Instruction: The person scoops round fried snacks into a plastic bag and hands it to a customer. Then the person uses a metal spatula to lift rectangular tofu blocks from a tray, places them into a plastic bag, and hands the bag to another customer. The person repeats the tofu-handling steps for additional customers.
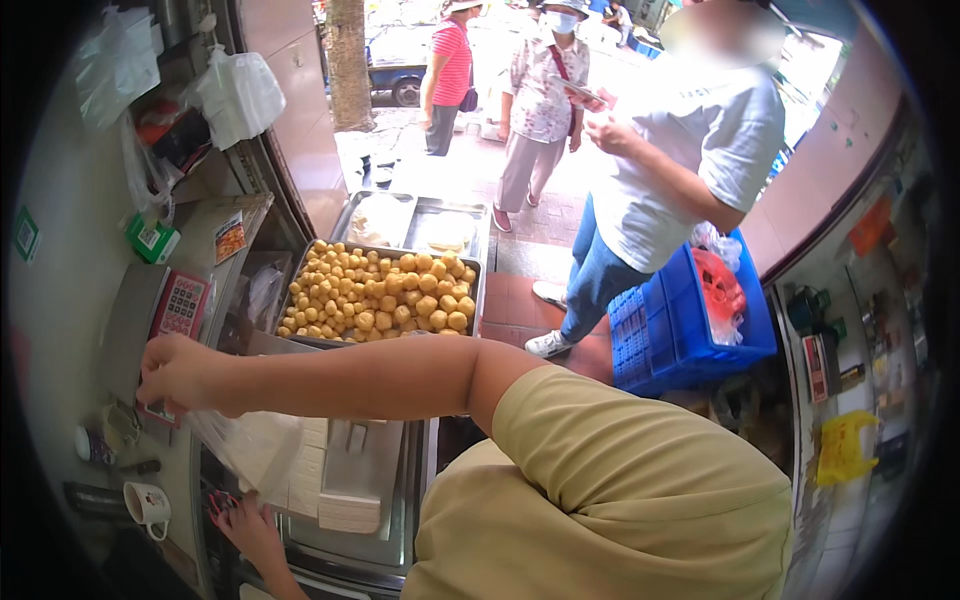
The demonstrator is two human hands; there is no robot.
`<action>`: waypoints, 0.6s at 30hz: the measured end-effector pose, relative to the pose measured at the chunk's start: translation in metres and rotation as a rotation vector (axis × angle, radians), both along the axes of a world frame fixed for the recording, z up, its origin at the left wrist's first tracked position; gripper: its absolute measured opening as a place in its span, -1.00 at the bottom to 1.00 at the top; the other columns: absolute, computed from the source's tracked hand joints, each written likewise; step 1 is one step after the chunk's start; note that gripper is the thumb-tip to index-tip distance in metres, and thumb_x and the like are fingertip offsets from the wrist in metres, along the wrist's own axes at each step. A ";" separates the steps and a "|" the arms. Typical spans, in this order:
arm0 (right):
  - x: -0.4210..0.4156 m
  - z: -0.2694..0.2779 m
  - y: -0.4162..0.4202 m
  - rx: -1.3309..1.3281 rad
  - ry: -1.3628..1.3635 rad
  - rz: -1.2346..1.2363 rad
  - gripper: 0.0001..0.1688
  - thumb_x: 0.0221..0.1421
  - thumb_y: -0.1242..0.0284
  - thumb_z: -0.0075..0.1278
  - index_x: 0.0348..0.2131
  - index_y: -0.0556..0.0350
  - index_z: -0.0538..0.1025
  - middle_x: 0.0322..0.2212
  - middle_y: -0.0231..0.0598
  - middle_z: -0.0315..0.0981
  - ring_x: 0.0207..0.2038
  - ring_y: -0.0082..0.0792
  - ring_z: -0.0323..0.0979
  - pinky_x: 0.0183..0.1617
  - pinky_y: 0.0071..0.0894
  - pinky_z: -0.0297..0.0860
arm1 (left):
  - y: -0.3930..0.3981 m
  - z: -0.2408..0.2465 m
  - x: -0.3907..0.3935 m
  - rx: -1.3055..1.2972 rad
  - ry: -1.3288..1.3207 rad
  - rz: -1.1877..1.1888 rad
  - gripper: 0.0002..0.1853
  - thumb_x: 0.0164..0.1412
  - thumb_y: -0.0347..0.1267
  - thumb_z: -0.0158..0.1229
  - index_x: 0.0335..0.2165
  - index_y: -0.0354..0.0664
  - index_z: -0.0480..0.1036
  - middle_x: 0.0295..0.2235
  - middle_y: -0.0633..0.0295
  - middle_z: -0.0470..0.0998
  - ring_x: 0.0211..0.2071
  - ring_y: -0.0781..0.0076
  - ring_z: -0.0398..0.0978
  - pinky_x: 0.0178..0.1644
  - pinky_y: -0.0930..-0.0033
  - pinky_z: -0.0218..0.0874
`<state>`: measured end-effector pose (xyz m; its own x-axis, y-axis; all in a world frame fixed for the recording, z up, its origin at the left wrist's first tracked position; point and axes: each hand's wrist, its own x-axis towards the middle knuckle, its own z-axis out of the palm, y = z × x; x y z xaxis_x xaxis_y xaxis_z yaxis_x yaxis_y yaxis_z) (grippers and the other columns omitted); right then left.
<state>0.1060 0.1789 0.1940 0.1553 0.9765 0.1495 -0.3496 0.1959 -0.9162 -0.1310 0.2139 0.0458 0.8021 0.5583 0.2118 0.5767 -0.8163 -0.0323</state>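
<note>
My right hand (176, 379) reaches across to the left with fingers curled, just in front of the red keypad of a scale (178, 304). From it hangs a clear plastic bag (244, 446), with something pale showing in or behind its film. My left hand (251, 525) is lower down, fingertips by the bag's bottom corner and beside a small red-and-black object (219, 504); its grip is unclear. Under and beside the bag, white tofu-like blocks (349, 514) lie on a metal tray (367, 446). My right forearm hides part of the counter.
A tray of fried tofu puffs (382, 296) stands beyond my forearm, with metal trays (450, 225) behind it. A white mug (148, 508) sits at left. Plastic bags (240, 97) hang above. A person in a white T-shirt (667, 150) stands near a blue crate (675, 322); two others are outside.
</note>
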 end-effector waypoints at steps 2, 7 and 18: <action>-0.004 0.012 -0.019 -0.013 -0.181 -0.012 -0.75 -0.19 0.42 0.09 -0.53 0.16 0.34 -0.62 -0.31 0.27 -0.56 -0.43 0.31 -0.53 -0.46 0.24 | -0.009 0.033 0.023 0.028 -0.167 -0.263 -0.87 -0.15 -0.42 0.16 -0.58 -0.18 0.35 -0.55 0.20 0.30 -0.38 0.18 0.29 -0.08 0.10 0.06; 0.006 0.016 -0.049 0.048 -0.667 -0.048 -0.63 -0.27 0.27 0.16 -0.46 0.12 0.44 -0.45 -0.24 0.33 -0.39 -0.38 0.36 -0.36 -0.39 0.32 | -0.066 0.097 0.063 0.049 -0.443 -0.521 -0.83 -0.15 -0.37 0.19 -0.54 -0.16 0.35 -0.52 0.18 0.32 -0.41 0.18 0.31 -0.18 0.14 0.17; 0.076 0.100 -0.166 0.115 0.009 -0.050 -0.88 0.07 0.46 -0.08 -0.37 0.13 0.40 -0.38 -0.23 0.40 -0.30 -0.31 0.37 -0.10 -0.21 0.25 | -0.070 0.065 0.102 0.090 0.046 -0.789 -0.41 -0.26 0.00 0.17 -0.28 -0.15 0.33 -0.29 0.21 0.34 -0.18 0.33 0.27 -0.14 0.26 0.05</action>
<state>0.1820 0.0130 0.2938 0.2050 0.9440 0.2585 -0.3445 0.3168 -0.8837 -0.0285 0.1434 0.1113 0.9626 -0.1963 0.1865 -0.1744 -0.9764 -0.1276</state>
